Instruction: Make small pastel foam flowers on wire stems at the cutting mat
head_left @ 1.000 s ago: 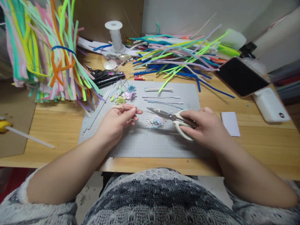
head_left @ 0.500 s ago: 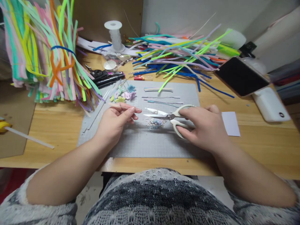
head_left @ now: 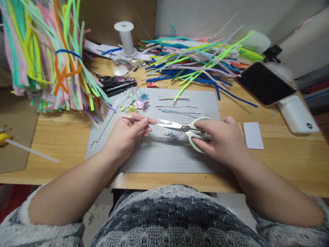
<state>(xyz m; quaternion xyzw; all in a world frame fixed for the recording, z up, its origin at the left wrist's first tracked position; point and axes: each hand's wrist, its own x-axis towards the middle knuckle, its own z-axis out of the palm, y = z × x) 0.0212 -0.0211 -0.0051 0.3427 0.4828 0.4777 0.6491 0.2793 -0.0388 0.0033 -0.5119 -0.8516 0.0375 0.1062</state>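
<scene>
My left hand (head_left: 132,128) pinches a thin, pale pipe cleaner (head_left: 126,116) between thumb and fingers, its far end reaching past the fingertips. My right hand (head_left: 222,139) has its fingers through the handles of white-handled scissors (head_left: 185,128). The blades are parted and point left, with their tips close to my left fingertips. Below the blades lies a small heap of pastel fuzz clippings (head_left: 169,134) on the grey cutting mat (head_left: 164,161). Several thin trimmed stems (head_left: 180,111) rest on the mat beyond the scissors, and small fuzzy flowers (head_left: 136,103) sit beyond my left hand.
A big bundle of coloured pipe cleaners (head_left: 46,61) stands at the left; a loose pile (head_left: 195,61) lies at the back. A white spool (head_left: 126,39), black pens (head_left: 120,88), a phone (head_left: 266,84) and a white card (head_left: 253,136) are around the mat.
The scissors have moved slightly left, bringing the blade tips nearer my left fingers. My right hand has shifted with them; my left hand has barely moved.
</scene>
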